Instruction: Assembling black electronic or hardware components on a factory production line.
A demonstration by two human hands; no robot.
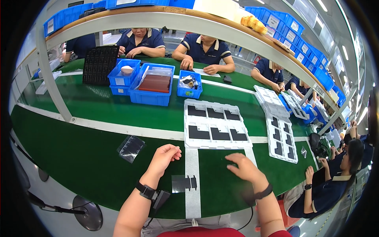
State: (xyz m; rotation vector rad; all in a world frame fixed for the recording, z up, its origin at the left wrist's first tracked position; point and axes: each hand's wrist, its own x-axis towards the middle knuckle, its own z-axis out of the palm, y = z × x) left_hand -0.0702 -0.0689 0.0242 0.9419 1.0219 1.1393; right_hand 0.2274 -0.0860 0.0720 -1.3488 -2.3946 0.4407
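My left hand [165,158] is raised over the green table, fingers curled and pressed together; whether they hold something small is hidden. To its right, my right hand [244,168] has thumb and fingers apart and holds nothing. Between my forearms lies a clear film piece with a dark, notched part [182,183], partly on a white strip [192,205]. Beyond my hands sits a white molded tray [217,144] with several flat black pieces [198,132] in its compartments. Left of my left hand is a loose clear film sheet [131,149].
Past the tray stand blue bins [150,97] of brown sheets and small parts, plus a black tray [98,65]. More white trays [281,156] lie right. A metal shelf frame [55,87] crosses above. Co-workers [207,51] sit across the table; another person [325,189] is at right.
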